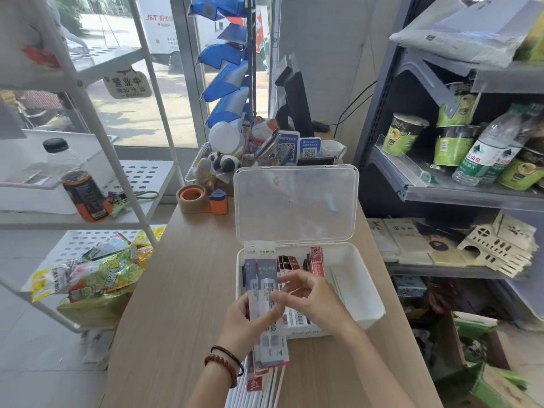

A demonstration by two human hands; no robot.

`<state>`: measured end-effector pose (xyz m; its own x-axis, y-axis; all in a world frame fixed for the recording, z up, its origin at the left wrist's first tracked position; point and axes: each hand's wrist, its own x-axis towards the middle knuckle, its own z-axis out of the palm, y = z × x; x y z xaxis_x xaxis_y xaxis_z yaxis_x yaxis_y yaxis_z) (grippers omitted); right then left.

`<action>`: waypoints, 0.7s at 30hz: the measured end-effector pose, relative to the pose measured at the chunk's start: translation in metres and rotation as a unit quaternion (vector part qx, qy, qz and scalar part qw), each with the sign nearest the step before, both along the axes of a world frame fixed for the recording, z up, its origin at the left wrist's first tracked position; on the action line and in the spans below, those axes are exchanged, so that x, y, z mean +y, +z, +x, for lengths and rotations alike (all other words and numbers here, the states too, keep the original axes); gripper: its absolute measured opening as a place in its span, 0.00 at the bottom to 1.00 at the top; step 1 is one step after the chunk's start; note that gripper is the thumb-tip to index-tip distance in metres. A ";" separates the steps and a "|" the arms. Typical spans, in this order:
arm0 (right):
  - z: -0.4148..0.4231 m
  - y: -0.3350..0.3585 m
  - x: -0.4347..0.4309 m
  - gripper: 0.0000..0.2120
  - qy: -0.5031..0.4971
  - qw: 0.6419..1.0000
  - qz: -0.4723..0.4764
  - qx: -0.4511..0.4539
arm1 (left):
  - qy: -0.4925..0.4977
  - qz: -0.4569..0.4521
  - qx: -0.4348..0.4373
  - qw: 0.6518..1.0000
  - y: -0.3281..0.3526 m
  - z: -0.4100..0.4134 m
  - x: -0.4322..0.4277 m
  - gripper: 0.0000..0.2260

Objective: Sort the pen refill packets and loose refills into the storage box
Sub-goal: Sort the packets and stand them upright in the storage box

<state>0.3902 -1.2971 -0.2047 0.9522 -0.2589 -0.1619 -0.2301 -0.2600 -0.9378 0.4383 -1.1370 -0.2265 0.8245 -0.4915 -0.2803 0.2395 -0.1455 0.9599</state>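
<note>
- The refill packets (266, 316), long and mostly clear with grey and white labels, are held as a fanned bunch over the near left corner of the storage box (365, 293).
- The left hand (241, 325) is closed around the middle of the bunch; its wrist wears two bead bracelets (223, 363).
- The right hand (309, 293) is half open, with its fingertips (284, 282) at the top of the bunch; whether they pinch a packet I cannot tell.
- More packets, some red and black (316, 260), stand in the left part of the white box; its right part shows bare floor.
- The clear lid (297, 204) stands open behind.
- The box sits on a wooden table (182, 290), with a tape roll (191, 198) further back.
</note>
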 end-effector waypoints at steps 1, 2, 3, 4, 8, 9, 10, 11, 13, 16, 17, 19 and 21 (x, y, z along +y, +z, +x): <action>0.002 -0.001 0.003 0.17 -0.002 1.000 -0.006 0.003 | 0.000 -0.003 0.002 1.000 0.001 0.000 0.001 0.12; 0.004 -0.003 0.006 0.16 -0.007 1.000 -0.006 0.003 | -0.004 -0.004 0.005 1.000 0.002 0.001 0.003 0.12; 0.005 -0.004 0.008 0.15 -0.014 1.000 0.001 0.003 | -0.009 -0.003 0.011 1.000 0.003 0.001 0.006 0.13; 0.006 -0.005 0.010 0.15 -0.020 1.000 0.012 0.004 | -0.012 -0.006 0.023 1.000 0.003 0.002 0.008 0.16; 0.011 -0.005 0.016 0.13 -0.022 0.997 0.077 0.020 | 0.011 -0.041 0.074 0.996 0.001 0.009 0.022 0.19; 0.013 -0.006 0.018 0.13 -0.021 0.995 0.093 0.027 | 0.015 -0.041 0.074 0.996 0.001 0.011 0.025 0.19; 0.016 -0.007 0.021 0.12 -0.020 0.993 0.108 0.033 | 0.019 -0.038 0.071 0.997 0.001 0.012 0.028 0.19; 0.018 -0.007 0.024 0.12 -0.018 0.992 0.120 0.038 | 0.025 -0.034 0.068 0.997 0.001 0.014 0.030 0.20; 0.023 -0.009 0.031 0.12 -0.013 0.990 0.131 0.042 | 0.041 -0.027 0.068 0.996 0.001 0.016 0.036 0.20; 0.031 -0.010 0.040 0.09 -0.018 0.990 0.135 0.046 | 0.074 -0.017 0.070 0.995 0.000 0.021 0.048 0.19; 0.033 -0.011 0.043 0.08 -0.027 0.990 0.134 0.046 | 0.083 -0.018 0.073 0.994 0.000 0.023 0.051 0.17; 0.038 -0.014 0.046 0.06 -0.061 0.990 0.122 0.044 | 0.096 -0.028 0.078 0.992 0.000 0.027 0.058 0.13; 0.043 -0.019 0.045 0.06 -0.114 0.989 0.089 0.040 | 0.114 -0.027 0.076 0.990 0.000 0.029 0.063 0.10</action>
<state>0.4336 -1.2517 -0.2234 0.8553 -0.4252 -0.2961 -0.3381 -0.0248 -0.9408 0.4677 -1.0737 -0.2264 0.8661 -0.3157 -0.3876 0.4023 -0.0201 0.9153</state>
